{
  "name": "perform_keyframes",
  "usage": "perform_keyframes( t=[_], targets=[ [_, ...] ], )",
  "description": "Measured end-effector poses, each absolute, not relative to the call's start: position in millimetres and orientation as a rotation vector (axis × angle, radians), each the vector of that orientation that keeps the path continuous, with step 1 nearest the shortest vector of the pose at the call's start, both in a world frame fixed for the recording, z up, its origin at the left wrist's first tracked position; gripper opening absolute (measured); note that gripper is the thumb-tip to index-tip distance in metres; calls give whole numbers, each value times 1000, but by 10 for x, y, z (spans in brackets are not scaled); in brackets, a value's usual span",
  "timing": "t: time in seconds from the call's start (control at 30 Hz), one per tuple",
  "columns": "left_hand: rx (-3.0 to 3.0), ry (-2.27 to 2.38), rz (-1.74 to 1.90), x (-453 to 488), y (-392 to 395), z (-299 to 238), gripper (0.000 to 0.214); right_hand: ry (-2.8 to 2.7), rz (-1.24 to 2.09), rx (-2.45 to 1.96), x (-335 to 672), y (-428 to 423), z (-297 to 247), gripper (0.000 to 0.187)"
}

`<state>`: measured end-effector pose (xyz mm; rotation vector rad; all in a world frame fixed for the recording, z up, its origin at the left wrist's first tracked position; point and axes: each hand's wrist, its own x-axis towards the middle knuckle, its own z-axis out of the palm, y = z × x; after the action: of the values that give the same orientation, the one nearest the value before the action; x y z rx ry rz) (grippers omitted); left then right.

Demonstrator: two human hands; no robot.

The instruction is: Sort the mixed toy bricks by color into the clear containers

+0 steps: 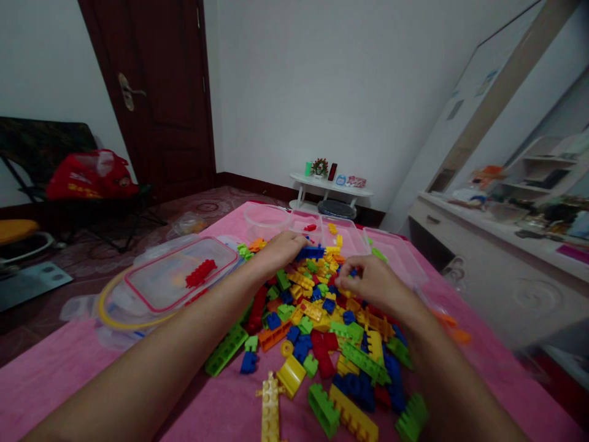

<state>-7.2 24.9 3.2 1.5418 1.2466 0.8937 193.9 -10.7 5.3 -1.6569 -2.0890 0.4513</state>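
Note:
Toy building blocks in red, yellow, green, blue and orange lie in a loose pile (pixel 317 307) on a pink cloth. At the far side of the pile, my left hand (pixel 288 247) is closed at the end of a long blue building block (pixel 311 252); its fingertips are partly hidden. My right hand (pixel 370 277) reaches into the pile from the right. Its fingers are curled into a pinch, and whatever they hold is too hidden to name. Close to me are a long pale yellow block (pixel 270 408) and a green block (pixel 323 408).
Clear containers stand behind the pile; one tray (pixel 301 219) holds a red block (pixel 310 228). Stacked lids (pixel 154 279) lie left, with a red block (pixel 200 274) on top. The pink cloth (pixel 59 374) covers the table. A white cabinet (pixel 488 258) stands right.

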Motion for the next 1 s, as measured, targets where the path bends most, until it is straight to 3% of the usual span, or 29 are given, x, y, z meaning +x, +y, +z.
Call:
perform_keyframes(
  t=[0.03,0.17,0.33,0.47,0.63,0.77,1.0],
  targets=[
    [1434,1226,912,-76,264,33,27,-2264,422,-1692,1933,-142,62,13],
    [940,943,851,-84,306,46,22,-2624,267,-1722,1806,-247,17,38],
    [673,703,780,-114,344,25,25,-2662,199,-1687,1734,-212,-95,18],
    [623,718,873,-112,342,13,23,-2474,246,-1527,1851,-128,-37,18],
    [640,715,873,-111,360,-13,21,-2237,193,-1737,1983,-38,36,21],
    [724,684,852,-104,371,-37,18,-2355,8,-1889,2018,-3,-65,36],
    [982,893,919,-30,285,-27,14,-2488,72,-1736,1975,64,-300,36]
  ],
)
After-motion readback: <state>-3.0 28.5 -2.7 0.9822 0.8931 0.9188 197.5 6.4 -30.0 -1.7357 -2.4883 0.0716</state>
